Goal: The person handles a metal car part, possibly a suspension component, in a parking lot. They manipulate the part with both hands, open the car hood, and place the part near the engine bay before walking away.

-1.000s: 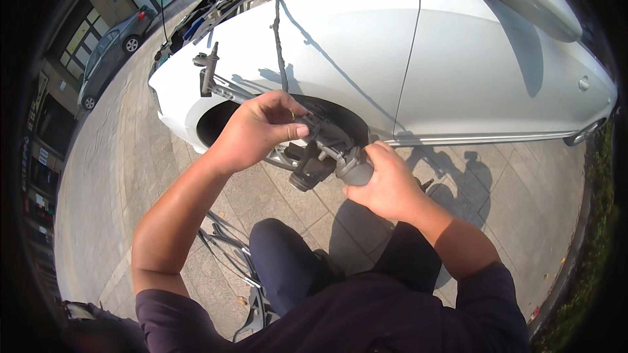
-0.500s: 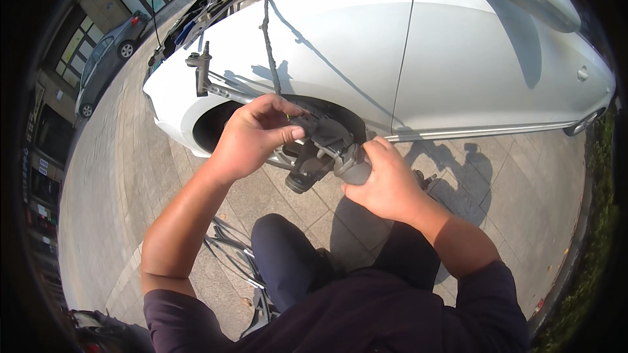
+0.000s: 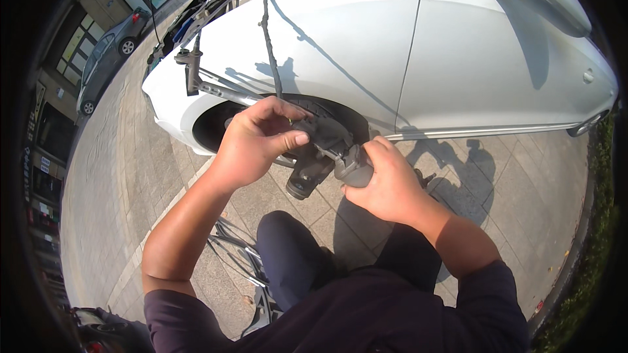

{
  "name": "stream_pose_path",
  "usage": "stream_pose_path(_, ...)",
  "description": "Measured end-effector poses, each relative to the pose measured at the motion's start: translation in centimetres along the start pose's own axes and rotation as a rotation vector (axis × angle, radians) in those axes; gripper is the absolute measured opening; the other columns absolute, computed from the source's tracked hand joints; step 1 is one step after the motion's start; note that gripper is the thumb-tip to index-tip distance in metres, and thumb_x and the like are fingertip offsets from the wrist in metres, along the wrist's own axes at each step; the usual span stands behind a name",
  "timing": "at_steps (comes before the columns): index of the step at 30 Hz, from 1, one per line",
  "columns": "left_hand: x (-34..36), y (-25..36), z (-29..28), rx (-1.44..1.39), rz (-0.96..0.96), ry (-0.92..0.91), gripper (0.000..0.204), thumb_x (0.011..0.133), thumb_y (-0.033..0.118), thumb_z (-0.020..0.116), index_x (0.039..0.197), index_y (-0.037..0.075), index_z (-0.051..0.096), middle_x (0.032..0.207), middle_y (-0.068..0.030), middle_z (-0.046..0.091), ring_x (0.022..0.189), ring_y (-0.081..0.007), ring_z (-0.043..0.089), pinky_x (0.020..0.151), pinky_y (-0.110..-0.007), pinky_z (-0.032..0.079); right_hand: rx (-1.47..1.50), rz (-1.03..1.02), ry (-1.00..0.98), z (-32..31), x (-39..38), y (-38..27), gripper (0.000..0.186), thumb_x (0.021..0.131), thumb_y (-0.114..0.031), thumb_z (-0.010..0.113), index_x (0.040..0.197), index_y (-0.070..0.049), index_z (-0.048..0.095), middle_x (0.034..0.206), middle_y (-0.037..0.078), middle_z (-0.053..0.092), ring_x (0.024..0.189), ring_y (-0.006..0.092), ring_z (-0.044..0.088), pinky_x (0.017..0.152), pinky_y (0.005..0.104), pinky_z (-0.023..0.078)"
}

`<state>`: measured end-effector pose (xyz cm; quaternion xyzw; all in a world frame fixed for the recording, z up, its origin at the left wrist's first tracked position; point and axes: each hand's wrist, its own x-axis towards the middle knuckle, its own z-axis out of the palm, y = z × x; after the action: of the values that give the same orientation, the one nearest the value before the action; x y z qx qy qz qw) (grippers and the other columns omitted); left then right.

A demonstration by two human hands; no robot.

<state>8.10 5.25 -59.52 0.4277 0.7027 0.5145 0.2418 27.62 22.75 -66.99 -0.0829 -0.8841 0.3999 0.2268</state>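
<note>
A dark wiper motor with linkage (image 3: pixel 327 137) is held between my two hands, in front of the white car's front wheel arch. Its grey metal tube (image 3: pixel 226 91) runs up and left, ending in a pivot bracket (image 3: pixel 191 68). My left hand (image 3: pixel 252 140) pinches a dark part at the motor's upper left between thumb and fingers; its exact shape is hidden. My right hand (image 3: pixel 390 180) wraps round the rounded grey motor housing (image 3: pixel 354 167). A black taped cable (image 3: pixel 269 42) hangs from the engine bay and passes behind my left hand; its end is hidden.
The white car (image 3: pixel 347 39) stands just ahead, its engine bay (image 3: pixel 209 13) uncovered at upper left. Dark wiper arms and trim (image 3: pixel 252 268) lie on the paving beside my left knee (image 3: pixel 291 258). A grey car (image 3: pixel 108 59) is parked farther left. A hedge (image 3: pixel 582 274) edges the right.
The linkage's far end has swung slightly left and down. Both hands keep their grips, with the left barely shifted. The view has moved a little.
</note>
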Motion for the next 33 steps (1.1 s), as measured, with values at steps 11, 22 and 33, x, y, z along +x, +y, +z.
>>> stream_pose_path(11,-3.6,-3.8,1.7,-0.207,0.251,0.258,0.039,0.099,0.001,0.071,0.128,0.001,0.044,0.13,-0.0182,0.064,0.106,-0.0159,0.064,0.093,-0.032,0.054,-0.071,-0.015,0.121,2.4,-1.2,1.5,0.051,0.07,-0.016,0.089,0.107,0.002,0.059,0.101,0.014,0.055,0.092,0.0323,0.059,0.078,0.0414,0.053)
stream_pose_path(22,-4.9,-11.1,2.8,-0.502,-0.016,0.213,0.037,0.105,0.029,0.064,0.125,-0.001,0.058,0.111,-0.0107,0.065,0.097,-0.0167,0.058,0.09,-0.033,0.047,-0.247,-0.045,0.288,5.3,-1.2,-0.5,0.061,0.066,-0.011,0.09,0.115,0.006,0.058,0.106,0.017,0.055,0.095,0.0337,0.059,0.078,0.0417,0.054)
stream_pose_path(33,-6.7,-15.0,0.8,-0.533,0.005,0.151,0.015,0.108,0.016,0.061,0.112,0.003,0.056,0.098,-0.005,0.065,0.084,-0.0104,0.056,0.076,-0.026,0.048,-0.011,0.275,-0.019,1.9,-0.9,-2.6,0.057,0.063,-0.022,0.093,0.109,-0.002,0.066,0.099,0.011,0.06,0.092,0.0272,0.062,0.085,0.0386,0.051)
